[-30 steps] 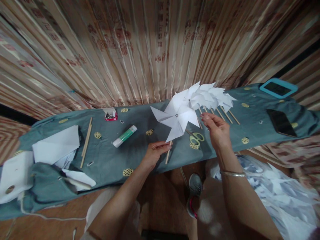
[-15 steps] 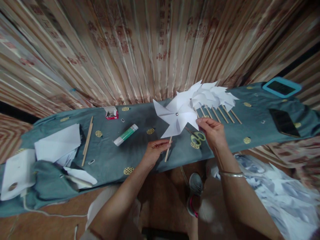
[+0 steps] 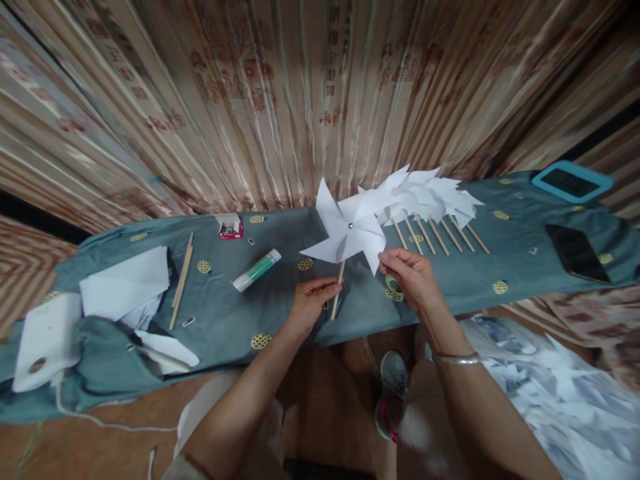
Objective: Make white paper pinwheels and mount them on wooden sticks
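A white paper pinwheel (image 3: 345, 237) with a silver pin at its centre is held up over the cloth. My left hand (image 3: 314, 301) pinches its wooden stick (image 3: 338, 300) below the blades. With thumb and fingertips, my right hand (image 3: 410, 272) grips the tip of the lower right blade. Behind and to the right lie several finished white pinwheels (image 3: 430, 193), overlapping in a row, their sticks pointing toward me. Green-handled scissors (image 3: 393, 285) are mostly hidden by my right hand and the pinwheel.
On the teal cloth (image 3: 280, 307) are a glue stick (image 3: 257, 270), red pin box (image 3: 230, 228), loose sticks (image 3: 181, 283), white paper (image 3: 127, 283), a white device (image 3: 46, 340), a blue-framed tablet (image 3: 573, 181) and a black phone (image 3: 577, 253). A plastic bag of paper pieces (image 3: 565, 393) stands lower right.
The held pinwheel's blades have turned. My right hand has moved left and slightly down with a blade tip, now covering more of the scissors. The camera view has shifted slightly.
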